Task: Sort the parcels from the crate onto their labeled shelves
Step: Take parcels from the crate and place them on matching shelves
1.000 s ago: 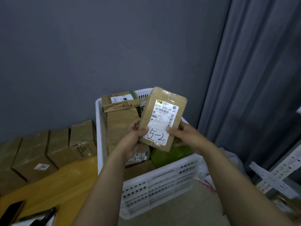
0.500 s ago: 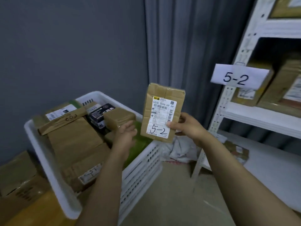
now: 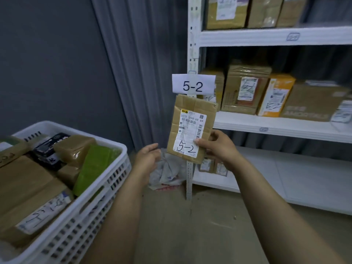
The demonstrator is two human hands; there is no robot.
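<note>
Step in hand: label check at rack, placement not yet made.
- Right grip (image 3: 219, 147) pinches brown parcel (image 3: 191, 128) at lower right corner, thumb on shipping label.
- Parcel upright in air, clear of crate, handwritten "5-2" facing the camera, just below shelf tag (image 3: 193, 83) printed "5-2".
- Left grip (image 3: 147, 159) released, fingers relaxed, near parcel, not touching.
- White crate (image 3: 106, 187) at left, holds more parcels.

Judgement: codes match. Next move calls for reach up and right onto middle shelf (image 3: 276, 126), beside standing boxes (image 3: 245, 88). Free space at left end hidden behind parcel, cannot tell.
</note>
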